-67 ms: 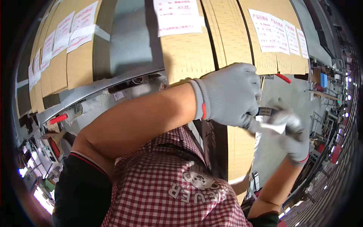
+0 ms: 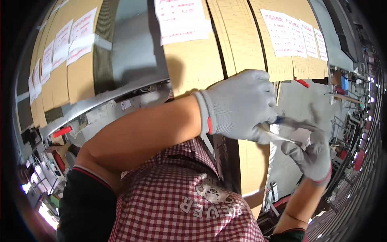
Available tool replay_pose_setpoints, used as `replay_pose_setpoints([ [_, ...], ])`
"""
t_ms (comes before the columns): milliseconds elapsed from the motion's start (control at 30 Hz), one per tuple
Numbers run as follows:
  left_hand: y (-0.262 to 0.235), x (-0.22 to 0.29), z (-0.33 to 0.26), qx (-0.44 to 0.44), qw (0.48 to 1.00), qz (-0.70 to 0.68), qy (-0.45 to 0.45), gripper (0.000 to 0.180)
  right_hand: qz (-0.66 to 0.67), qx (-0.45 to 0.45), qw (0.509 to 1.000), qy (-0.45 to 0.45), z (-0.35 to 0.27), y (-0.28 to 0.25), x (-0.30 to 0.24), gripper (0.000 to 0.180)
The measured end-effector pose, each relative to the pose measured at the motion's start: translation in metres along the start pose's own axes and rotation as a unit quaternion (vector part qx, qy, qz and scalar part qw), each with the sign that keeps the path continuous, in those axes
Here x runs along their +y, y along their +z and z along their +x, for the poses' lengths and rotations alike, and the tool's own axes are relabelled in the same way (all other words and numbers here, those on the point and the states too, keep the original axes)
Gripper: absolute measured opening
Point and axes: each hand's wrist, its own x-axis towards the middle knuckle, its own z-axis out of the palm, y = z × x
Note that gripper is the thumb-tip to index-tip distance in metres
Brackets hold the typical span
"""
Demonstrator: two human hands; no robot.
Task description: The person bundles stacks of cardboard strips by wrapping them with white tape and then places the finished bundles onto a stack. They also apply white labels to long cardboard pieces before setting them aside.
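Both my hands wear grey knit gloves and meet at the right of the view, over the edge of the cardboard stack. My left hand point(image 2: 242, 107) reaches across from the left, its fingers curled and thumb pinching one end of a pale tape strip point(image 2: 276, 137). The strip slants down to my right hand point(image 2: 316, 155), whose thumb and fingers close around what looks like the tape roll. A dark blue patch point(image 2: 279, 120) shows beside my left fingers, perhaps the roll's core. Motion blur and the gloves hide the roll's exact shape.
Flat cardboard bundles point(image 2: 193, 60) with white printed sheets point(image 2: 284, 34) lie ahead, and another stack point(image 2: 76, 76) stands at the far left. A grey metal frame edge point(image 2: 109, 94) runs between them. Red handles point(image 2: 62, 131) stick out below. Racks and equipment line the right.
My right hand has turned, and its thumb shows more clearly below the tape. The pale strip now reaches closer to my left fingers. The cardboard has shifted slightly left in view.
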Motion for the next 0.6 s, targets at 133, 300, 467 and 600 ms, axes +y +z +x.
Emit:
replay_pose_setpoints([
  [133, -0.003, 0.005, 0.0, 0.006, 0.996, 0.086, 0.03, 0.075, -0.305, -0.075, 0.944, 0.102, 0.033, 0.068, 0.058, 0.016],
  [300, 0.041, 0.032, 0.007, 0.049, 0.99, 0.129, 0.024, 0.01, -0.153, 0.08, 0.979, 0.11, 0.008, 0.086, 0.077, 0.013],
  [467, 0.108, 0.108, -0.005, 0.078, 0.992, -0.012, 0.101, 0.023, 0.072, 0.163, 0.97, 0.163, -0.03, 0.054, 0.059, 0.024],
  [600, 0.021, 0.082, -0.032, 0.145, 0.954, -0.22, -0.146, 0.035, 0.303, 0.262, 0.901, 0.17, -0.049, 0.047, -0.03, 0.03],
])
